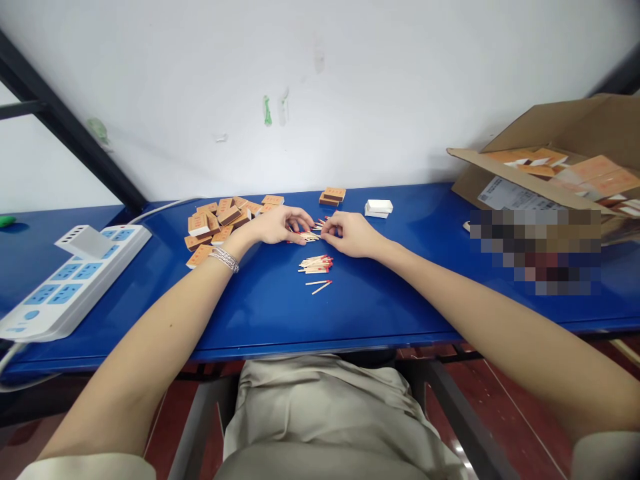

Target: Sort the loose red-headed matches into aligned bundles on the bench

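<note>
A loose heap of red-tipped matches [311, 236] lies on the blue table between my two hands. My left hand [280, 224] curves over its left side, thumb and fingers apart. At the heap's right edge, the thumb and forefinger of my right hand [353, 235] are pinched together, apparently on a match; the fingertips partly hide it. A neater bundle of matches [316, 265] lies nearer to me, most red heads pointing right. Two single matches [320, 285] are below that bundle. Orange matchboxes [220, 217] are piled beside my left wrist.
Two matchboxes [333, 195] and white inner trays [379, 207] sit near the wall. A cardboard carton [510, 190] of matchboxes stands at right, beside a pixelated patch. A white power strip [75, 283] with a plugged-in adapter [86, 241] lies at left.
</note>
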### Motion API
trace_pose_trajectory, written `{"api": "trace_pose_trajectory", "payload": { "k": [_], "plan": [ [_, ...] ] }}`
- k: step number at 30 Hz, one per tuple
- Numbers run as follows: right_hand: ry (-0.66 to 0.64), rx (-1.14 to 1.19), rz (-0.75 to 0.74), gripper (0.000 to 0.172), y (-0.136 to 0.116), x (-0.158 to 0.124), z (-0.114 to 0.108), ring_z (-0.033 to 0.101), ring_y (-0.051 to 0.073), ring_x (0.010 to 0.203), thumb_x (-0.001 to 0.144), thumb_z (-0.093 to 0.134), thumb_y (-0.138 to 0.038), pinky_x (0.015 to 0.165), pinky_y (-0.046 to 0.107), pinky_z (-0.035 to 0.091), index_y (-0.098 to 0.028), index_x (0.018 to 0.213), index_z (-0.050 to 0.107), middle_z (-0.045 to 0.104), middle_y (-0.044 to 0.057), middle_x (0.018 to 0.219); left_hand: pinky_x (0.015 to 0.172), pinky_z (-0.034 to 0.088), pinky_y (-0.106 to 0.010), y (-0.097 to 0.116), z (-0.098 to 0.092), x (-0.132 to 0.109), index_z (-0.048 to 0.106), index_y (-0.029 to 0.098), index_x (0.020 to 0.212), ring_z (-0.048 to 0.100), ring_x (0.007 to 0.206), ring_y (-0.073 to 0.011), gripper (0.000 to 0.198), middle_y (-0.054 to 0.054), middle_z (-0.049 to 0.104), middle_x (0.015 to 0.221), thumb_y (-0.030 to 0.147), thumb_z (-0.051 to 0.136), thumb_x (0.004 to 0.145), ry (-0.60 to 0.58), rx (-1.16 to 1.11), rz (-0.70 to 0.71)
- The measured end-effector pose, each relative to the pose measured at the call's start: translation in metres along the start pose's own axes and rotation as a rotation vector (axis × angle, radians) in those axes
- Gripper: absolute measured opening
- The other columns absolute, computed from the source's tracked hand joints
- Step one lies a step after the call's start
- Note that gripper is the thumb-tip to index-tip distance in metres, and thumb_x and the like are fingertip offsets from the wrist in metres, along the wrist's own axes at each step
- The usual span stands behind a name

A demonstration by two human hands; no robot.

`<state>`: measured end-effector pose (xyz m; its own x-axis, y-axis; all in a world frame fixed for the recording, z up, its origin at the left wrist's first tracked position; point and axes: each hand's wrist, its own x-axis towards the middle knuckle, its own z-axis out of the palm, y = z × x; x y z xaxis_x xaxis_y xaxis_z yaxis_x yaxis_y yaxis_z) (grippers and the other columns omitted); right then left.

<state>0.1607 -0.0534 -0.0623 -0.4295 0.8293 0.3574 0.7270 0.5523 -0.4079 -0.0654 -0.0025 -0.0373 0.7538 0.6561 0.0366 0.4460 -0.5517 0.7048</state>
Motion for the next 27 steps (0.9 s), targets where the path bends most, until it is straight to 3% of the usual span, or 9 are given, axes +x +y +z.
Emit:
{"api": "trace_pose_trajectory", "payload": {
  "k": [11, 21, 27],
  "plan": [
    [-0.051, 0.001, 0.065, 0.012, 0.001, 0.000, -0.003, 0.055, 0.014, 0.063, 0.080, 0.060, -0.018, 0.067, 0.029, 0.043, -0.015, 0.082, 0.072, 0.068, 0.005, 0.077, 0.075, 0.049, -0.032, 0.001, 0.001, 0.000, 0.066, 0.013, 0.112, 0.061, 0.083, -0.0159, 0.051, -0.011, 0.072, 0.104, 0.029, 0.083, 0.066, 0.007, -0.008, -0.013],
    [0.184, -0.064, 0.159, 0.015, 0.011, 0.004, -0.003, 0.058, 0.018, 0.073, 0.082, 0.059, -0.019, 0.073, 0.032, 0.045, -0.014, 0.084, 0.073, 0.068, 0.009, 0.083, 0.076, 0.050, -0.031, 0.004, 0.000, -0.002, 0.068, 0.013, 0.111, 0.061, 0.084, -0.0157, 0.049, -0.010, 0.072, 0.103, 0.028, 0.083, 0.066, 0.024, 0.005, -0.008],
    [0.041, 0.013, 0.017, 0.014, 0.001, 0.001, 0.002, 0.055, 0.015, 0.066, 0.081, 0.064, -0.024, 0.069, 0.030, 0.044, -0.016, 0.085, 0.075, 0.068, 0.006, 0.079, 0.074, 0.050, -0.031, 0.004, 0.001, -0.001, 0.068, 0.013, 0.109, 0.062, 0.082, -0.0150, 0.049, -0.010, 0.072, 0.102, 0.026, 0.083, 0.065, 0.021, -0.004, -0.018]
  ]
}}
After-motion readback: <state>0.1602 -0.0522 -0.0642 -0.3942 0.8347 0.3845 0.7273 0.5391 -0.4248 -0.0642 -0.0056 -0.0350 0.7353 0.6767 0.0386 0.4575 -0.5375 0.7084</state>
